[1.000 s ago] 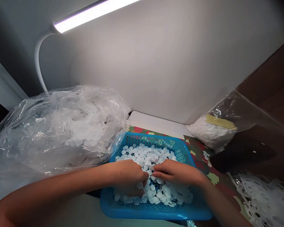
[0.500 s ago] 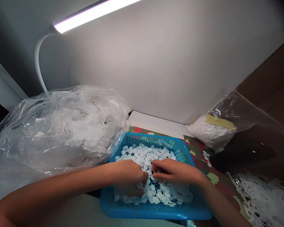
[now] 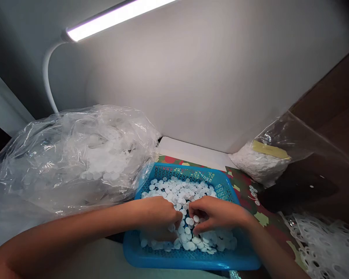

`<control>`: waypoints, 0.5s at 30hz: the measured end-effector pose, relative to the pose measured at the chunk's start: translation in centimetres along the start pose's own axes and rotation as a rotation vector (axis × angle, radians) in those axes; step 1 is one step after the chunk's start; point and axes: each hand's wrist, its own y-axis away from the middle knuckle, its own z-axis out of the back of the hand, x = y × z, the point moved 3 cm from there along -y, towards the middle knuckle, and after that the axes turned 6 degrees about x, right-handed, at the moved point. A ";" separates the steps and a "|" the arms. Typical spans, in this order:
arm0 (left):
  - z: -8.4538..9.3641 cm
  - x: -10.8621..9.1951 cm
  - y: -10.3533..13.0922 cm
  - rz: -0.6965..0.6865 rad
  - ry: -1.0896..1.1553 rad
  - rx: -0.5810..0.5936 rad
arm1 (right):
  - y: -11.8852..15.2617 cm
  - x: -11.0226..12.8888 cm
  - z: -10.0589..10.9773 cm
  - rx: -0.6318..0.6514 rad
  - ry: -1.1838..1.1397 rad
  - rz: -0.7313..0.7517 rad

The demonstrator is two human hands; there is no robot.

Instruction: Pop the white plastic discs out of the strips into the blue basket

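Observation:
A blue plastic basket [image 3: 192, 262] with perforated sides holds a layer of small white round discs [image 3: 189, 190]. My left hand [image 3: 159, 215] reaches in from the left, low over the discs, with its fingers curled down. A white disc shows by its thumb and index finger, but I cannot tell whether it is gripped. Across from it, my right hand [image 3: 218, 213] is over the right half of the basket. Its thumb and fingers stand apart, and a few discs show in the gap between them, with the basket floor partly visible just beside.
A large clear plastic bag [image 3: 61, 162] of white pieces lies to the left. At the back right stands a bag of white discs [image 3: 258, 164] with a yellow label. White perforated scraps [image 3: 328, 244] are heaped at right. A lamp [image 3: 119, 19] shines overhead. Several discs lie on the patterned mat [image 3: 261, 205].
My right hand has opened, its thumb moving away from the fingers. My left hand and the basket look unchanged.

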 end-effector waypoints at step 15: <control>-0.1 0.1 0.0 0.004 0.018 -0.001 | -0.1 0.9 1.0 -0.159 0.110 0.045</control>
